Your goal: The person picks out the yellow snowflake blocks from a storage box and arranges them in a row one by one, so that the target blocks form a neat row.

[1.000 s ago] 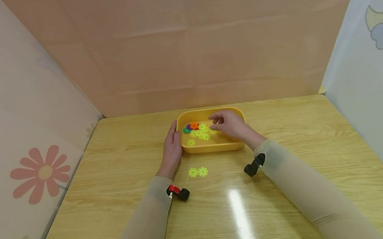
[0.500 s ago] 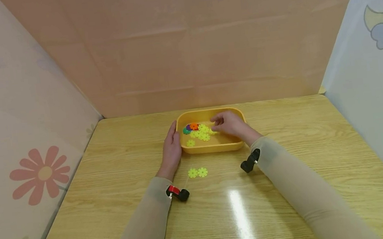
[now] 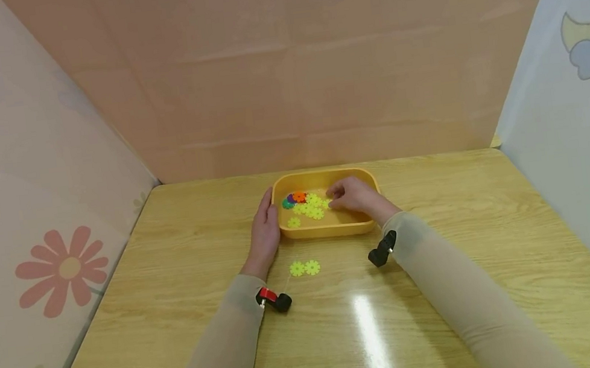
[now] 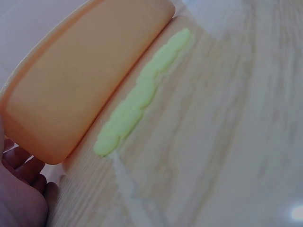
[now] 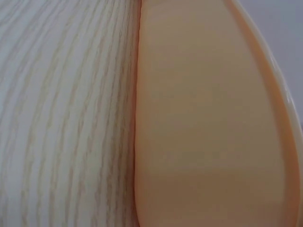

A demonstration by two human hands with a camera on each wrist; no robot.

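My left hand (image 3: 264,227) lies along the left outer wall of a yellow-orange plastic tray (image 3: 327,230), fingers straight and touching it. In the left wrist view its fingers (image 4: 28,168) show beside the tray's end wall. My right hand (image 3: 353,194) reaches inside the tray's right half, thumb and fingertips at the edge of a pile of yellow snowflake-shaped discs (image 3: 313,208); a small gap shows between thumb and fingers. The right wrist view has only the tray's outer wall (image 5: 208,113) and table, so those fingers are hidden there.
Two joined yellow snowflake discs (image 3: 304,268) lie on the wooden table (image 3: 195,219) in front of the tray. Inside the tray, an orange disc (image 3: 299,197) and a green disc (image 3: 287,203) lie at the left, near purple ones. Printed walls surround the table.
My right hand has lowered slightly into the tray, its thumb and fingers drawing closer to each other near the yellow discs. My left hand stays at the tray's side.
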